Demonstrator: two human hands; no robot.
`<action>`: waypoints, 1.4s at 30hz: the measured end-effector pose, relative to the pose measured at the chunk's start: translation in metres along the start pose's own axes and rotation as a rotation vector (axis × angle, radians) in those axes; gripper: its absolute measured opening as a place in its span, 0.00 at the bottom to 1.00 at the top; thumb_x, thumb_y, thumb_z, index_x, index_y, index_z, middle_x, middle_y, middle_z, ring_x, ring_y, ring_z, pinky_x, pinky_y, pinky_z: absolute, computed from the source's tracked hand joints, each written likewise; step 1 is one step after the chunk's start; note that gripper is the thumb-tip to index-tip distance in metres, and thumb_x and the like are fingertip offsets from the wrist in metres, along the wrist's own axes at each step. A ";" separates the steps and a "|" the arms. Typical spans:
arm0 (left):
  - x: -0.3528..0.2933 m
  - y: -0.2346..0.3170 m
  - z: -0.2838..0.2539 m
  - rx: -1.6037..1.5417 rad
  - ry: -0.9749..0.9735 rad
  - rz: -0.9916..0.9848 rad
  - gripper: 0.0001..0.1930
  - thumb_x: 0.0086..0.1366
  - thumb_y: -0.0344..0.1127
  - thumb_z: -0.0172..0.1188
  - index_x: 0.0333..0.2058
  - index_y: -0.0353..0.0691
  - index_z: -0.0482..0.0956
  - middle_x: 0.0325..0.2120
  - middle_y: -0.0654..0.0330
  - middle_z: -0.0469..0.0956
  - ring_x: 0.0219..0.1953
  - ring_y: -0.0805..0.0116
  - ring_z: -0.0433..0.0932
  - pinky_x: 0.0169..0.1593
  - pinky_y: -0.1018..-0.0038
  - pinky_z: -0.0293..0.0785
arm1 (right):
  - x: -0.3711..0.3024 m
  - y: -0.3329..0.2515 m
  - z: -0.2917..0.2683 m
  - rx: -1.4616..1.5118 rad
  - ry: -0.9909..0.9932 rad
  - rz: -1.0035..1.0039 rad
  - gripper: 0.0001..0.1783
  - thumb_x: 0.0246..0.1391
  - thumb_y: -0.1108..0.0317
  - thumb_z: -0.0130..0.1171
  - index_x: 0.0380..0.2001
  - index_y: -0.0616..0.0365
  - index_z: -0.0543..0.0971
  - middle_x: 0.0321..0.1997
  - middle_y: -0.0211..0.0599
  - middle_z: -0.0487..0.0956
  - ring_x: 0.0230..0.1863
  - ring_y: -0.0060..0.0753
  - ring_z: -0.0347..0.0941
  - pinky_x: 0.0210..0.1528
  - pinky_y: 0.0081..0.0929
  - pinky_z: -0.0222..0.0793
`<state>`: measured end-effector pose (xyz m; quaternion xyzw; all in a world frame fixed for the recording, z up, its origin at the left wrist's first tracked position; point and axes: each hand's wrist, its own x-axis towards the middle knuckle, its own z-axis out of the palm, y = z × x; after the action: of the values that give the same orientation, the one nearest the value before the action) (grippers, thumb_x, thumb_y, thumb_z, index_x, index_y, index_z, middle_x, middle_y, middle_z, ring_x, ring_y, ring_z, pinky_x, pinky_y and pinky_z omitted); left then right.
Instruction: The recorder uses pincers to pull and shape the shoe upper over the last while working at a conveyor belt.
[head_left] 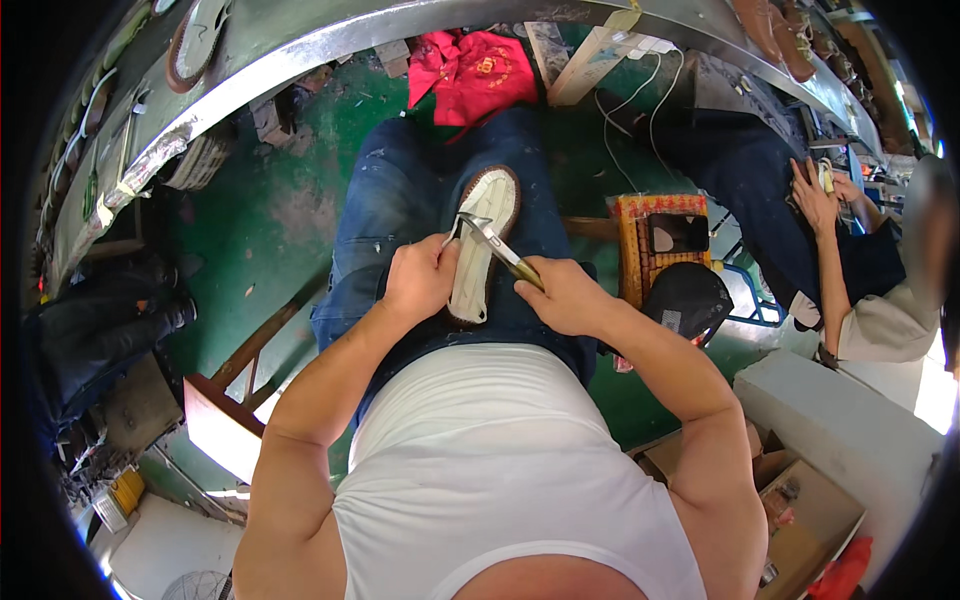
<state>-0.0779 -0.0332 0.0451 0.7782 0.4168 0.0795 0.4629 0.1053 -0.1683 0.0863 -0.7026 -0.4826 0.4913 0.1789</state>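
Observation:
A shoe [468, 280] lies sole up across my lap, its pale underside ringed by a brown edge. My right hand [570, 296] is closed around the olive handle of a steel pliers-like tool [495, 243]. The tool's curved head rests over the middle of the shoe, near its left edge. My left hand [420, 278] is closed at that same edge, thumb pressed against the curled fingers. Something thin and light sticks up from the left fingertips toward the tool's head; it is too small to name.
A metal-edged workbench [330, 42] curves across the front, with a red cloth [470, 75] below it. On my right, a small seat [632, 250] bears a phone [680, 233] and a black cap [688, 300]. Beyond it sits a co-worker [835, 215]. An open cardboard box [815, 520] stands behind right.

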 end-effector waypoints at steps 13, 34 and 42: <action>-0.007 0.011 0.008 0.072 0.044 0.213 0.16 0.70 0.43 0.51 0.33 0.36 0.80 0.21 0.44 0.77 0.28 0.42 0.78 0.33 0.57 0.74 | 0.002 -0.043 -0.073 0.105 -0.381 0.379 0.16 0.58 0.61 0.55 0.38 0.67 0.76 0.31 0.44 0.80 0.32 0.36 0.78 0.34 0.34 0.73; 0.031 -0.030 0.052 -1.172 -0.153 -0.260 0.26 0.73 0.47 0.50 0.65 0.43 0.62 0.54 0.63 0.72 0.55 0.73 0.70 0.59 0.73 0.66 | 0.019 0.026 0.045 0.533 0.018 0.161 0.12 0.63 0.64 0.54 0.34 0.63 0.78 0.26 0.31 0.77 0.27 0.22 0.73 0.26 0.22 0.66; 0.038 -0.024 0.057 -1.171 -0.183 -0.236 0.24 0.70 0.40 0.56 0.61 0.39 0.66 0.48 0.61 0.76 0.48 0.73 0.75 0.52 0.75 0.72 | 0.022 0.090 -0.010 1.258 -0.571 0.288 0.19 0.62 0.66 0.55 0.50 0.70 0.73 0.37 0.41 0.78 0.35 0.30 0.79 0.17 0.13 0.67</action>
<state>-0.0385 -0.0371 -0.0158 0.3463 0.3456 0.1766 0.8541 0.1599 -0.1896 0.0141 -0.3662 -0.0371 0.8611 0.3507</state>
